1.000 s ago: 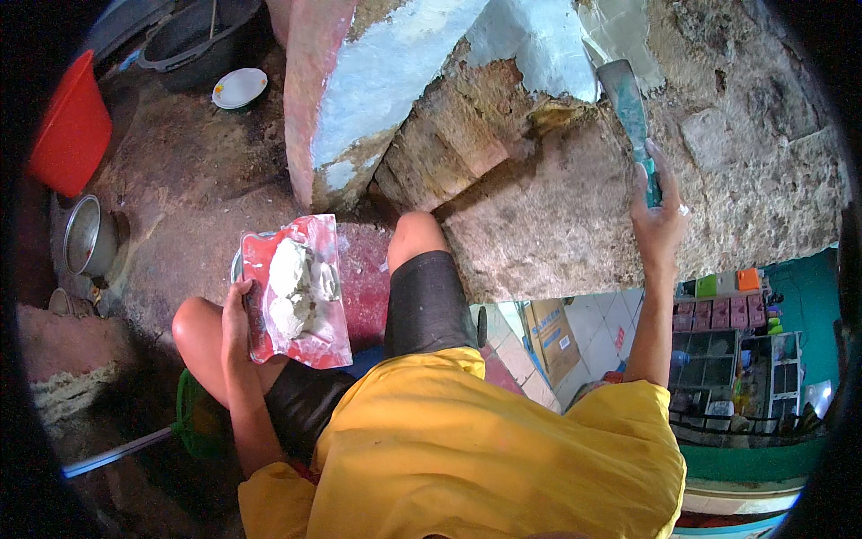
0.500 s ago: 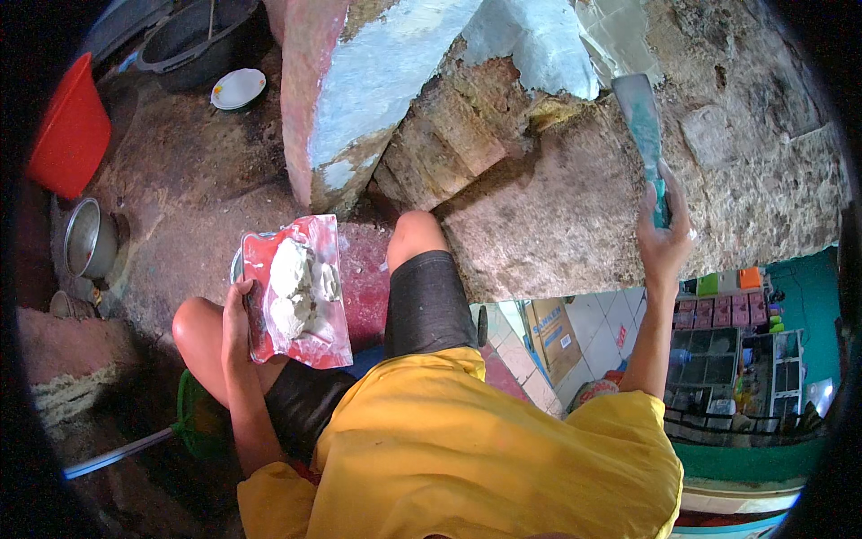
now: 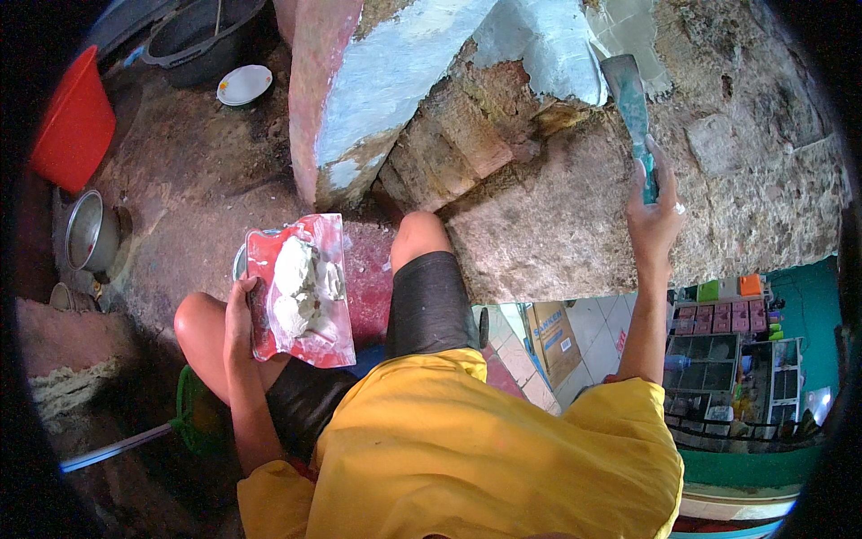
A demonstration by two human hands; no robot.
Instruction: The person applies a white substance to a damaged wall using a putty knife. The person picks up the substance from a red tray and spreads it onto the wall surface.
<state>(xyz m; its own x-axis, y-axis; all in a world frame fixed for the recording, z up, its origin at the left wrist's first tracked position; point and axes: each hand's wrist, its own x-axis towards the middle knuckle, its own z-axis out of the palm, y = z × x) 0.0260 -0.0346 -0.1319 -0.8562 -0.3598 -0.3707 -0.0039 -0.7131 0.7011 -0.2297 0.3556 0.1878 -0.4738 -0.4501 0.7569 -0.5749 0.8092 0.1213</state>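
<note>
My right hand (image 3: 655, 216) is wrapped round the handle of a green putty knife (image 3: 628, 101). The knife's wide blade points away from me and rests at or close to the smeared corner of the wall, beside a grey, wet-looking patch (image 3: 628, 36). Pale bluish-white filler (image 3: 548, 58) covers the wall just left of the blade. In my left hand (image 3: 237, 319) is a red plate (image 3: 334, 346) with a straight right edge, held above my lap. Lumps of white putty (image 3: 296, 287) sit on it, and smears whiten its surface.
Rough bare masonry (image 3: 557, 216) runs along the right. At the left stand a red basin (image 3: 76, 121), a metal bowl (image 3: 92, 232), a white plate (image 3: 243, 85) and a black tub (image 3: 202, 45). Below right are a cardboard box (image 3: 554, 341) and a shelf rack (image 3: 709, 359).
My right hand has moved the putty knife slightly up and left, bringing its blade closer to the white filler. My left hand still holds the red plate in nearly the same place.
</note>
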